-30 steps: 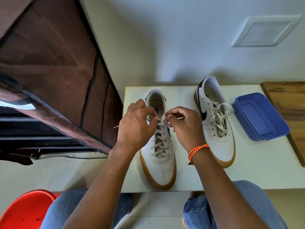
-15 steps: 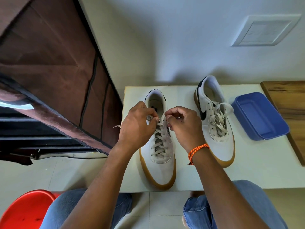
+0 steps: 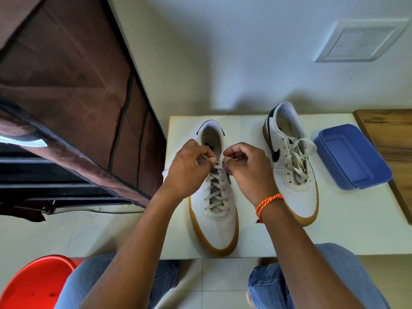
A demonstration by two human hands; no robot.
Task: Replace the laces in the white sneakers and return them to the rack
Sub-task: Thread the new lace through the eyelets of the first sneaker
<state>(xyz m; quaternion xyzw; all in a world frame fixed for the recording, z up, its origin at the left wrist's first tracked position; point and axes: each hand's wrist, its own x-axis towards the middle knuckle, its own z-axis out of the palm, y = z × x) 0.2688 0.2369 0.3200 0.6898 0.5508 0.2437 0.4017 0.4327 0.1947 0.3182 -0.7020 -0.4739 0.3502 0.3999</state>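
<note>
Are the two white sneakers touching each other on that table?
Apart. The head view shows a bare strip of table between the left sneaker, whose lace both hands work on, and the right sneaker.

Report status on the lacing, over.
Left hand and right hand both pinch lace ends at near sneaker's top eyelets. Far sneaker laced loose. Nothing in the way.

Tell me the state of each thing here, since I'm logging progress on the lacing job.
Left shoe: upright, laced to the upper eyelets, lace ends in both hands.
Right shoe: tilted, lace loose.
Left hand: pinching a lace end.
Right hand: pinching the other lace end.
Blue tub: open, nothing visible inside.
</note>
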